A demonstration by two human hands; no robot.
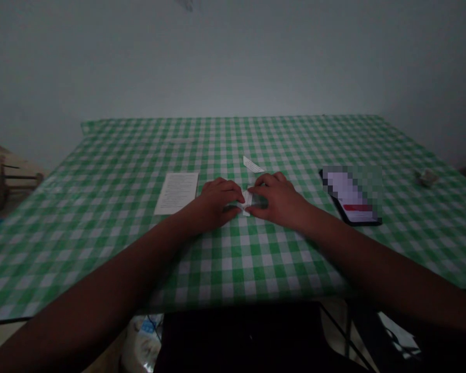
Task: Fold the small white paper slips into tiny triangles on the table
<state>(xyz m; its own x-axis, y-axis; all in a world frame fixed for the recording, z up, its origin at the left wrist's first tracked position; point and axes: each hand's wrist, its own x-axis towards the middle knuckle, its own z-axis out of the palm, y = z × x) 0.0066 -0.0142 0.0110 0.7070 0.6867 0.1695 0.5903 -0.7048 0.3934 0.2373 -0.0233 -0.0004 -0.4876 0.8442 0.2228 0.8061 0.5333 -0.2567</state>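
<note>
Between my two hands, a small folded piece of printed paper (pixel 247 201) lies on the checked tablecloth. My left hand (pixel 221 201) pinches its left side with thumb and fingers. On its right side, my right hand (pixel 276 196) grips it in the same way, partly covering it. Just beyond my right fingertips rests a loose strip of printed paper (pixel 253 165). Left of my left hand is a flat, pale sheet with lines of print (pixel 177 193).
A phone (pixel 357 210) with a lit, partly blurred screen lies to the right. Farther right sits a small crumpled object (pixel 427 177). The green and white tablecloth (pixel 233 259) covers the table up to the wall (pixel 233 62). Wooden furniture (pixel 2 181) stands off to the left.
</note>
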